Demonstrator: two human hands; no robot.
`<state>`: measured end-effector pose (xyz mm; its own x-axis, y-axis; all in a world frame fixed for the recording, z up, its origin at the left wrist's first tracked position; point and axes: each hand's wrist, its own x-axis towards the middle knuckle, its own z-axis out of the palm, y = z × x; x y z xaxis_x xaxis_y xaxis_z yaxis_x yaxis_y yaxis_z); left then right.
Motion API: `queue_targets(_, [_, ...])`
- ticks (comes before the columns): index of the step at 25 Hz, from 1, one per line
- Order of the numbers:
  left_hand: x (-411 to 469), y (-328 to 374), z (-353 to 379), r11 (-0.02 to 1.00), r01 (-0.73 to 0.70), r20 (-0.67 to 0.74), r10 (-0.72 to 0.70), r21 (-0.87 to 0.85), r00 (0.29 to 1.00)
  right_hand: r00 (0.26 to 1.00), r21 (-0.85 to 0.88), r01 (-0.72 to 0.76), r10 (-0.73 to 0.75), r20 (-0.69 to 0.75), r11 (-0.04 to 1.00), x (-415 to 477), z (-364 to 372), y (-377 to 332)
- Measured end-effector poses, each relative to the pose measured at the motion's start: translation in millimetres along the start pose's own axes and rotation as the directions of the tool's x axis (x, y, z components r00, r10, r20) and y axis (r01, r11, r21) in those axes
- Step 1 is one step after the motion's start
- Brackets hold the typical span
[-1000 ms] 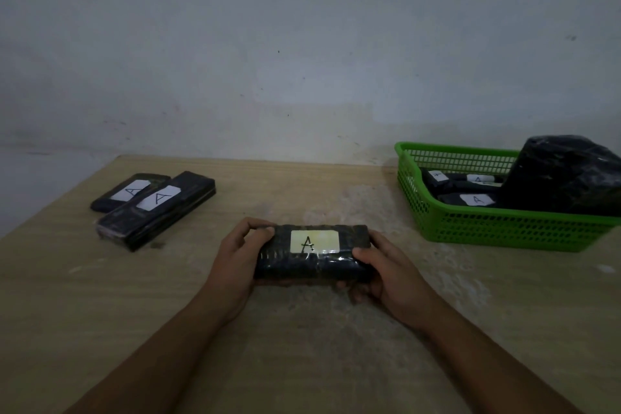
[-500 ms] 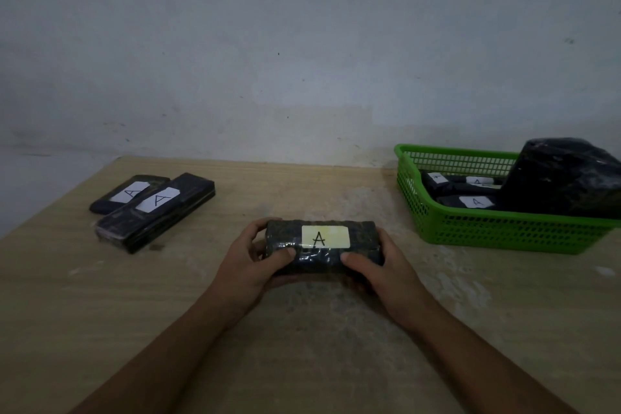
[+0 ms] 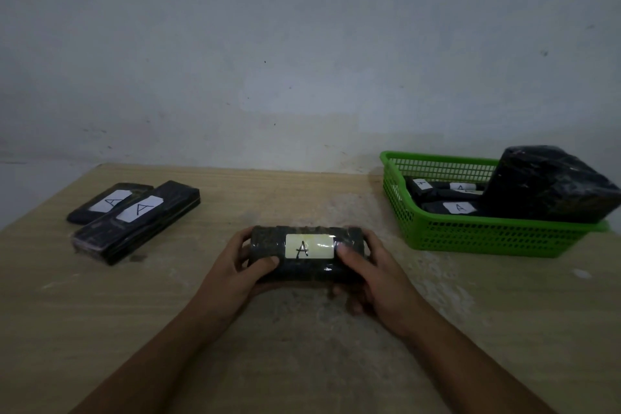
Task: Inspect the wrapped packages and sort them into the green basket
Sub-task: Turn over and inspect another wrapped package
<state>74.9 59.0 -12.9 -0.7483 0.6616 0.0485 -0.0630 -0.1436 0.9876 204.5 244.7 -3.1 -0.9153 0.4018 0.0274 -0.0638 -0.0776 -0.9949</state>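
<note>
Tilting the black wrapped package (image 3: pixel 302 270) up since a second ago so its "A" label (image 3: pixel 309 246) faces the camera, the left hand (image 3: pixel 232 274) and right hand (image 3: pixel 376 282) grip its ends with curled fingers at near centre, suggesting inspection is under way before the green basket (image 3: pixel 487 239) on the right.

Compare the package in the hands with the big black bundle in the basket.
The held package shows a label marked A; the big bundle shows none. The held package is slim and gripped by the left hand and right hand; the big bundle is bulky and sits in the green basket, jutting above its rim. Both are wrapped in dark glossy film.
</note>
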Motion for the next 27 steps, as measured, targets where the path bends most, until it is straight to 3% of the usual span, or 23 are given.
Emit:
queue_targets(3, [1, 3, 4, 0.985, 0.063, 0.048, -0.056, -0.161, 0.997, 1.0, 0.077, -0.017, 0.017, -0.006, 0.997, 3, -3, -1])
queue_targets(8, [2, 9, 5, 0.978, 0.113, 0.058, -0.104, -0.178, 0.993, 0.999, 0.139, -0.003, -0.002, 0.038, 0.99, 6, -6, 0])
queue_targets(14, [2, 12, 6, 0.926, 0.112, -0.008, -0.123, -0.36, 0.992, 0.99, 0.228, 0.036, -0.065, 0.124, 0.973, 9, -6, 9])
queue_targets(18, [-2, 13, 7, 0.942, 0.151, 0.037, -0.146, -0.299, 0.989, 0.989, 0.139, 0.105, -0.118, 0.089, 0.985, 7, -10, 12])
queue_targets(22, [-2, 11, 5, 0.943, 0.101, 0.005, -0.105, -0.318, 0.994, 0.993, 0.301, -0.065, 0.031, 0.115, 0.951, 5, -3, 5])
queue_targets(27, [-4, 8, 7, 0.963, 0.044, -0.046, -0.059, -0.264, 0.997, 0.993, 0.224, -0.103, 0.086, 0.082, 0.969, 2, -2, 3])
